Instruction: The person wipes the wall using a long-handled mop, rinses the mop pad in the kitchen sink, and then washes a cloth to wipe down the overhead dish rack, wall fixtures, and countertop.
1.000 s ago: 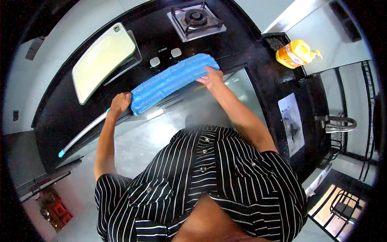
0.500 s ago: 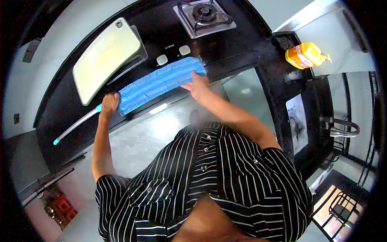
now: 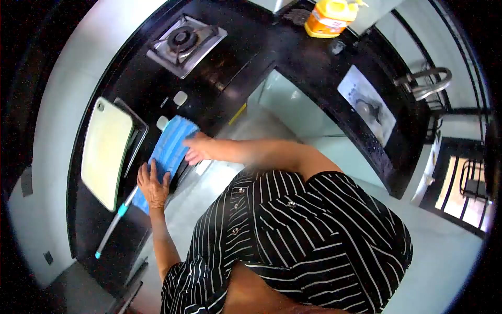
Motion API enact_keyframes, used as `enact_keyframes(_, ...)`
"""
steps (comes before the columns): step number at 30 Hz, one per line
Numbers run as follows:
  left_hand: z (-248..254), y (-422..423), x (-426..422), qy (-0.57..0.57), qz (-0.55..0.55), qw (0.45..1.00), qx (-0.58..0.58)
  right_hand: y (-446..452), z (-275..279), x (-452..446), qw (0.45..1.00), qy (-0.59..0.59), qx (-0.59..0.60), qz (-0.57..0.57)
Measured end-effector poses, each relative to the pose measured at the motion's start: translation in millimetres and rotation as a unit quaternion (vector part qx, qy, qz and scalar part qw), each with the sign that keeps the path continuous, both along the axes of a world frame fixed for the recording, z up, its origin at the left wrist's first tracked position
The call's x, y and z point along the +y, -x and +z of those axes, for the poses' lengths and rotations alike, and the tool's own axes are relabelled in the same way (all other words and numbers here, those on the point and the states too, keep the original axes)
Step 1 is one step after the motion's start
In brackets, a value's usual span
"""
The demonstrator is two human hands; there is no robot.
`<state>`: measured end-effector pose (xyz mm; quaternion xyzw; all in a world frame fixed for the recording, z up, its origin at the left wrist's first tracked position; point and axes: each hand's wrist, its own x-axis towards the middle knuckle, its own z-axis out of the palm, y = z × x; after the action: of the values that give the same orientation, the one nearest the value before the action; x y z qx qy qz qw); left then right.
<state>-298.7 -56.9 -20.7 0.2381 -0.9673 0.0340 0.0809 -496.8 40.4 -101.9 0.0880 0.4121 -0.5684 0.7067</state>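
Note:
A fluffy blue mop pad (image 3: 170,145) lies along the front of the black counter, by the stove knobs. Spread over its lower part is my left hand (image 3: 153,186), fingers apart on the fabric. My right hand (image 3: 200,148) touches the pad's right edge near its upper end; its fingers are blurred. A silver pole (image 3: 110,233) with turquoise fittings runs from beneath the pad toward the lower left.
A pale cutting board (image 3: 106,152) leans at the left. Behind is a gas burner (image 3: 183,41). At the upper right are a yellow bottle (image 3: 330,20), a sink basin (image 3: 367,104) and a faucet (image 3: 426,82). An open drawer or cabinet (image 3: 293,102) shows below the counter.
The view has turned toward the right. My left hand has gone from gripping the pad's end to lying spread on it. My right hand has come closer to my left.

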Motion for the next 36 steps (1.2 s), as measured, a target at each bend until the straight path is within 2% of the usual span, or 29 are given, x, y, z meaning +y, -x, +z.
enact_keyframes(3, -1.3, -25.0, -15.8, -0.019, 0.033, 0.999, -0.010, -6.0, -4.1, 17.0, 0.991, 0.066, -0.098, 0.065)
enact_keyframes(4, -0.4, -28.6, -21.3, 0.003, 0.033, 0.999, -0.018, 2.9, -4.2, 31.1, 0.987, 0.117, -0.086, 0.065)
enact_keyframes(7, -6.8, -34.5, -37.6, 0.099, 0.069, 0.992, -0.046, 34.6, 14.1, 75.4, 0.989, 0.150, 0.001, -0.006)
enact_keyframes(8, -3.7, -35.4, -41.2, 0.065, 0.043, 0.997, 0.007, 45.1, 20.0, 88.1, 0.990, 0.134, 0.011, -0.049)
enact_keyframes(12, -28.3, -36.8, -61.4, 0.066, 0.011, 0.987, 0.143, 90.0, 52.2, 168.0, 0.976, 0.059, 0.128, -0.166)
enact_keyframes(15, -27.2, -27.6, -58.1, 0.027, 0.073, 0.987, 0.141, 110.9, 64.7, 237.7, 0.946, 0.051, 0.185, -0.260)
enact_keyframes(16, -30.8, -30.0, -65.9, 0.056, 0.068, 0.991, 0.102, 118.2, 68.2, 256.7, 0.931, 0.066, 0.155, -0.324)
enact_keyframes(17, -36.5, -34.2, -75.8, 0.084, 0.061, 0.993, 0.064, 123.0, 71.0, 273.4, 0.910, 0.082, 0.122, -0.388)
enact_keyframes(18, -40.9, -37.1, -86.7, 0.054, 0.106, 0.991, 0.068, 126.1, 69.8, 288.6, 0.893, 0.008, 0.261, -0.366)
enact_keyframes(19, -43.6, -36.0, -92.7, 0.024, 0.150, 0.986, 0.071, 128.5, 64.2, 305.5, 0.855, -0.069, 0.391, -0.335)
enact_keyframes(20, -38.2, -31.4, -89.0, 0.024, 0.183, 0.981, 0.064, 132.1, 57.8, 324.4, 0.795, -0.148, 0.509, -0.294)
enact_keyframes(22, -32.6, -27.5, -97.7, 0.049, 0.203, 0.976, 0.069, 135.8, 42.2, 362.3, 0.627, -0.329, 0.659, -0.254)
enact_keyframes(23, -38.0, -34.0, -112.2, 0.067, 0.218, 0.970, 0.080, 141.4, 33.9, 380.6, 0.609, -0.344, 0.655, -0.285)
enact_keyframes(24, -45.2, -38.3, -123.9, 0.095, 0.172, 0.975, 0.099, 148.1, 21.1, 405.3, 0.571, -0.330, 0.673, -0.336)
enact_keyframes(25, -42.7, -29.4, -120.2, 0.087, 0.162, 0.977, 0.105, 152.7, 33.6, 426.0, 0.525, -0.425, 0.677, -0.293)
enact_keyframes(26, -41.5, -15.3, -109.1, 0.078, 0.151, 0.979, 0.113, 163.7, 18.6, 458.0, 0.514, -0.478, 0.662, -0.263)
enact_keyframes(27, -38.5, 1.7, -97.7, 0.068, 0.138, 0.981, 0.123, 171.2, 16.3, 481.0, 0.516, -0.509, 0.647, -0.236)
enact_keyframes(29, -32.1, 25.9, -83.3, 0.054, 0.075, 0.989, 0.117, 186.0, -1.0, 516.1, 0.554, -0.602, 0.543, -0.190)
enact_keyframes(33, 28.2, 78.0, -42.7, 0.029, -0.028, 0.996, 0.081, 209.7, -41.1, 544.0, 0.599, -0.617, 0.495, -0.124)
enact_keyframes(36, 76.1, 109.3, -0.4, -0.010, -0.055, 0.998, 0.025, 207.8, -70.7, 549.9, 0.659, -0.609, 0.441, -0.003)
